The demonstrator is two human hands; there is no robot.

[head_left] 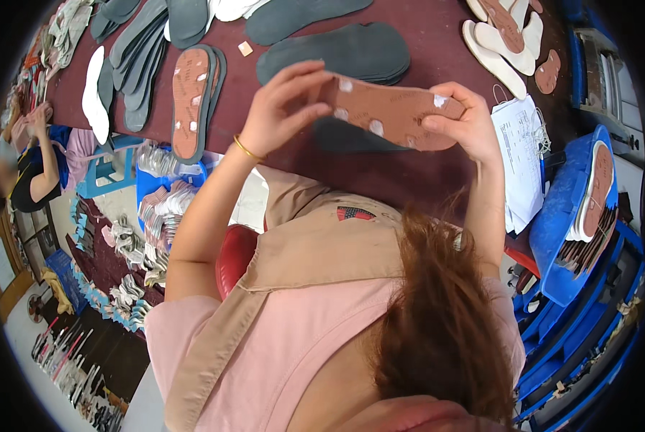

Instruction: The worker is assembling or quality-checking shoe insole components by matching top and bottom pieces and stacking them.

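Left hand [286, 97] and right hand [468, 122] held a brown insole [391, 108]; another brown one [190, 97] already topped grey soles [213, 90], one grey stack [340, 50] uncovered.

Brown insole [398, 115], a single flat piece, at about 1 o'clock from the centre of the view. The face turned to the viewer is reddish brown, bears faint printed marks too small to make out, and carries several separate irregular white patches, among them one near the 10 o'clock end and one near the 3 o'clock end. The long axis runs from roughly 9:30 to 3:30, dipping slightly toward the latter. The 3:30 end is rounded and partly covered by a gripping thumb; the outline of the 9:30 end is partly hidden by fingers.
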